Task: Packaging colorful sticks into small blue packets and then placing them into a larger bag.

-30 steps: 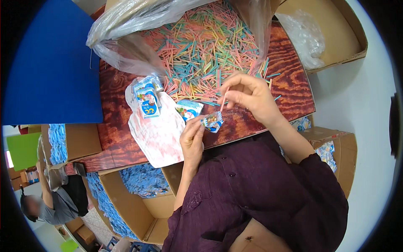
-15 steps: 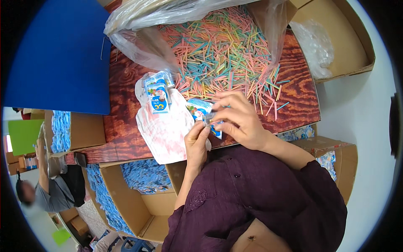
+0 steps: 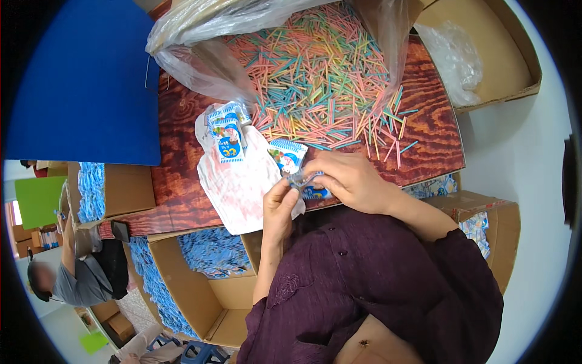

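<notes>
My left hand [image 3: 278,209] is closed in a pinch, thumb against forefinger, on the edge of a small plastic packet [image 3: 296,179] at the table's front edge. Fingers curled, my right hand [image 3: 357,182] grips the same packet from the other side, hiding much of it. Just beyond my fingers lies a blue-and-white printed packet [image 3: 287,155]. Another blue packet [image 3: 315,192] shows partly below my right hand. Several more packets [image 3: 227,141] rest on a pink-stained white cloth [image 3: 233,194] to the left. Farther back spreads a heap of thin pastel sticks [image 3: 321,79].
Clear plastic sheeting [image 3: 200,30] surrounds the heap. Loose sticks [image 3: 400,144] lie on the red wood-patterned table [image 3: 433,121]. Cartons with blue packets [image 3: 206,252] stand below the front edge. A blue panel [image 3: 79,79] rises at left; another person [image 3: 91,273] is beyond. An open carton [image 3: 503,54] sits at right.
My right hand's raised, spread fingers have come down and closed on the small packet. My left hand keeps its pinch, almost in place.
</notes>
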`<action>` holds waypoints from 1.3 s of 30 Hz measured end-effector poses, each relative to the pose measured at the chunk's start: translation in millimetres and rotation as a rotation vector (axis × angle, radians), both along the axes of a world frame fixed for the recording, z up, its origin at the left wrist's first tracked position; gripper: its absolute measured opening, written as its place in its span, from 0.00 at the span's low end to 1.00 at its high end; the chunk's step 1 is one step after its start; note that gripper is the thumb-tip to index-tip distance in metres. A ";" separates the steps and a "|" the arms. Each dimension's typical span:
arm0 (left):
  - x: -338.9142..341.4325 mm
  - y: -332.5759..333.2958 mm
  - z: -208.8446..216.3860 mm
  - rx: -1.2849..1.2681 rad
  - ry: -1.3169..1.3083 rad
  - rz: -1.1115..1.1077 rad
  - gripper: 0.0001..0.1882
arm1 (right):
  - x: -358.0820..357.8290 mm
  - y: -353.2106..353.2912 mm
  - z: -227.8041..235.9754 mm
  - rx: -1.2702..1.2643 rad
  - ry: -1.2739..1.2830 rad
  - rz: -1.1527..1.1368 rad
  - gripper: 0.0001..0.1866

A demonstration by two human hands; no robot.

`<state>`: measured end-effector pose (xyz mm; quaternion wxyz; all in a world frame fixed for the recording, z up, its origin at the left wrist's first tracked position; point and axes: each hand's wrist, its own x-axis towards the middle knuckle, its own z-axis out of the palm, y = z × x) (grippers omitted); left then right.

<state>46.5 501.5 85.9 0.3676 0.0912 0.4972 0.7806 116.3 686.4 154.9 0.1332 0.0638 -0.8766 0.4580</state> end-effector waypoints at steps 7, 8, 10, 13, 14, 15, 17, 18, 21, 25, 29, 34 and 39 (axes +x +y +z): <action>2.3 20.0 15.4 -0.049 0.360 0.140 0.07 | 3.7 -10.7 0.5 0.066 0.110 -0.008 0.21; 2.2 21.8 17.8 -0.090 0.380 0.200 0.06 | 3.5 -11.1 2.3 0.063 0.116 -0.003 0.21; 4.4 14.4 11.8 -0.055 0.363 0.181 0.06 | 4.3 -10.2 7.8 0.103 0.131 -0.041 0.22; 5.0 12.5 17.3 -0.015 0.385 0.144 0.06 | 7.7 -12.1 -8.9 0.032 0.160 0.015 0.21; -1.3 10.3 14.3 -0.004 0.356 0.199 0.06 | 6.7 -9.8 -8.7 -0.096 0.029 -0.004 0.18; -8.1 7.7 13.2 0.009 0.327 0.253 0.07 | 7.1 -7.6 -11.8 -0.097 0.034 -0.002 0.18; -28.1 -2.8 15.8 -0.040 0.344 0.369 0.09 | 9.7 -0.7 -21.4 -0.518 -0.061 -0.149 0.14; -36.7 -8.0 21.8 -0.094 0.386 0.435 0.09 | 10.4 2.5 -22.6 -0.537 -0.123 -0.203 0.11; -91.0 -16.2 7.9 -0.236 0.540 0.555 0.08 | 1.1 7.2 -48.0 -0.530 -0.229 -0.235 0.09; -143.6 -3.5 -3.0 -0.425 0.715 0.561 0.10 | -10.9 -8.1 -63.4 -0.383 -0.327 -0.192 0.06; -122.2 17.0 -4.7 -0.763 1.458 0.813 0.10 | -13.0 -6.3 -75.8 -0.136 -0.109 -0.224 0.06; -30.1 12.2 -13.3 -0.843 1.420 0.220 0.11 | -23.7 -5.6 -69.7 -0.181 -0.133 -0.247 0.06; -16.8 5.4 -6.5 -0.962 1.404 0.438 0.15 | -34.4 -9.7 -62.2 0.187 0.044 -0.157 0.12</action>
